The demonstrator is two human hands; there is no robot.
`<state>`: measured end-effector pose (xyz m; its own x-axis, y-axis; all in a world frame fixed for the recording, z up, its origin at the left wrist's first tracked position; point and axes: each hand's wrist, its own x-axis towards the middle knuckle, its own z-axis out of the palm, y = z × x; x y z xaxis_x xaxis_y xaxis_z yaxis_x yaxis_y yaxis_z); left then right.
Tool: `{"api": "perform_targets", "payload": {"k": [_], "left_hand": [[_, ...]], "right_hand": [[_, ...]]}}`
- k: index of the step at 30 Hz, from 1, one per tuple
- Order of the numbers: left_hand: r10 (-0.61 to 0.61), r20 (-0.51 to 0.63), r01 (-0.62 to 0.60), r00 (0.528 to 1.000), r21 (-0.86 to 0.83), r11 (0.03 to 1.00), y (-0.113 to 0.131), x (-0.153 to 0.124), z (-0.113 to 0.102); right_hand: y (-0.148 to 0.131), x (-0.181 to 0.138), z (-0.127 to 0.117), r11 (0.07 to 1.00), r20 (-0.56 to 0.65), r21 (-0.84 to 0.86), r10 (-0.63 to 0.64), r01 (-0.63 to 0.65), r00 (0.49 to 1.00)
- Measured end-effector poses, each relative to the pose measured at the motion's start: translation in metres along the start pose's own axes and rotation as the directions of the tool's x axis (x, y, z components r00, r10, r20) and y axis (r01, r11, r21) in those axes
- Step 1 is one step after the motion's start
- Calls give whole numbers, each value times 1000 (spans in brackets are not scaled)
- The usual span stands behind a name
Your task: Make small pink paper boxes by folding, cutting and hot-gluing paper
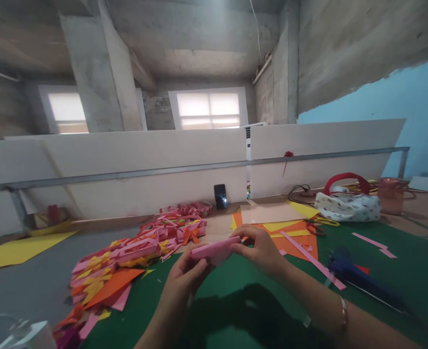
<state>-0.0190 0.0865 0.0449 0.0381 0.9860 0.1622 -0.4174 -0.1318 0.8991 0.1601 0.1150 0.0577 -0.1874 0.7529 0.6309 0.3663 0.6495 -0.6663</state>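
Observation:
Between my two hands is a folded piece of pink paper [217,251], held above the green mat [246,322]. My left hand [188,274] grips its left end, thumb in front and fingers behind. The right end is pinched by the thumb and fingers of my right hand [259,249]. To the left lies a long heap of pink, orange and yellow paper bows and strips [141,247]. Behind my right hand are sheets of orange paper [301,246] and yellow paper. A pink strip [312,259] runs over them onto the mat.
A dark blue glue gun [344,269] lies on the right. Farther back are scissors [315,228], a white patterned bag [346,207] with a red handle and a pinkish jug [391,196]. A phone [220,196] leans against the white panel. Yellow paper [25,249] lies far left.

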Motion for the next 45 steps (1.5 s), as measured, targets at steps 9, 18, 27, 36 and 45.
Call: {"api": "perform_targets", "payload": {"k": [9, 18, 27, 36, 45], "left_hand": [[-178, -99, 166, 979, -120, 979, 8, 1, -2], [-162, -114, 161, 980, -19, 987, 3, 3, -4], [183, -26, -144, 983, 508, 849, -1, 5, -7], [203, 142, -246, 969, 631, 736, -7, -3, 2], [308, 126, -323, 943, 569, 756, -7, -5, 5]], "right_hand": [[-7, 1, -5, 986, 62, 67, -158, 153, 986], [-3, 1, -5, 993, 44, 44, -108, 106, 993], [-4, -7, 0, 893, 102, -286, -332, 347, 938], [-8, -19, 17, 766, 203, -409, -453, 496, 868], [-11, -16, 17, 747, 205, -391, -499, 538, 842]]}}
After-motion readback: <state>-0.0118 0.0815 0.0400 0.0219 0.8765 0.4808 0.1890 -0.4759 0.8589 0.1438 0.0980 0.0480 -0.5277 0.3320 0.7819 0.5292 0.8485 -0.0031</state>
